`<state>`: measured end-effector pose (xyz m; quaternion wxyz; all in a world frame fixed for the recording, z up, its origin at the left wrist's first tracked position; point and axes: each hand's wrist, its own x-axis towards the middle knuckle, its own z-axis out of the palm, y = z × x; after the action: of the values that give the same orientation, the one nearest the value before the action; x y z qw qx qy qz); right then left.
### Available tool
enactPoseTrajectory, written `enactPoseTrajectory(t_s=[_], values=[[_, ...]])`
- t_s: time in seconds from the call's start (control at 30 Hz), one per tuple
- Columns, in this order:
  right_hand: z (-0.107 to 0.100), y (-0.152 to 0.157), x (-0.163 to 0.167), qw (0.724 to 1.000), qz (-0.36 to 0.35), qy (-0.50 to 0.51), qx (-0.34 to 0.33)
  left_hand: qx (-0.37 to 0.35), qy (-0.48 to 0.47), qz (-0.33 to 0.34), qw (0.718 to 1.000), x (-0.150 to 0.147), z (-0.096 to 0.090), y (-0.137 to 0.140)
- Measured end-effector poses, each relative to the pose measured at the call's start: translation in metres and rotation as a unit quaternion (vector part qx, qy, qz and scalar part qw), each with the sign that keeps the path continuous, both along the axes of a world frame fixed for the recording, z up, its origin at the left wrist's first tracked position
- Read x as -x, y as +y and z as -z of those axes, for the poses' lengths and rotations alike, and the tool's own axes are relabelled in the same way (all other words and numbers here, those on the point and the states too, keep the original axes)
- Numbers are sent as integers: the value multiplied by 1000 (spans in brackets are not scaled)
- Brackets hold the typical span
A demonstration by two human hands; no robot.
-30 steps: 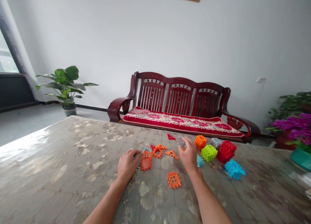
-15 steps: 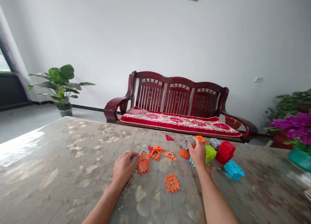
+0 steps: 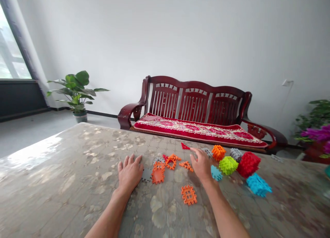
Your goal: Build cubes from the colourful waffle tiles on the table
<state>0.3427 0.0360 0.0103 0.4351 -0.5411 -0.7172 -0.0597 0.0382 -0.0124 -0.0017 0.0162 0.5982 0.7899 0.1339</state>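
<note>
My left hand [image 3: 130,173] lies flat on the tablecloth with its fingers spread, beside a grey interlocking plastic piece [image 3: 147,175]. Thumb and forefinger apart, my right hand [image 3: 202,164] reaches toward a red triangular piece [image 3: 185,146]; its forefinger tip is close to that piece, but contact is unclear. Between the hands lie an orange solid square [image 3: 158,176], an orange window square [image 3: 189,195], an orange triangle [image 3: 187,166] and other orange pieces [image 3: 171,162]. My right hand may hide further pieces under it.
Stacked pieces stand to the right: orange [image 3: 218,152], lime green [image 3: 228,165], red [image 3: 249,164], blue [image 3: 259,185] and grey [image 3: 236,154]. A light blue piece [image 3: 216,173] lies near my right wrist. Behind the table [image 3: 85,183] is a wooden bench [image 3: 193,104].
My right hand has moved left from the grey stack toward the red triangle, its forefinger now extended. My left hand's fingers have spread. The view has turned slightly left.
</note>
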Motion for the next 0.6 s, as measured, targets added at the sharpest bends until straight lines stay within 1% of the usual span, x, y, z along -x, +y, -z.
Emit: enactPoseTrajectory(t_s=[0.07,0.17,0.23,0.3,0.37,0.43,0.5,0.6], values=[[-2,-9,28,996,-76,-24,44,-1,9,-1,1000,-2,0,0],[-4,-25,65,972,-192,-95,95,-12,11,0,1000,-2,1,0],[-3,-34,80,953,-243,-137,116,-14,10,0,1000,-2,1,-1],[-1,-38,85,941,-273,-156,130,-13,11,1,1000,-1,1,-1],[1,-40,84,938,-284,-149,132,-15,9,2,1000,-1,1,-1],[3,-38,78,944,-279,-125,122,-19,4,3,1000,-1,1,-1],[4,-36,72,956,-255,-94,109,-21,-1,3,1000,-1,1,-1],[2,-32,72,974,-191,-58,105,-21,-3,-1,1000,-1,1,-2]])
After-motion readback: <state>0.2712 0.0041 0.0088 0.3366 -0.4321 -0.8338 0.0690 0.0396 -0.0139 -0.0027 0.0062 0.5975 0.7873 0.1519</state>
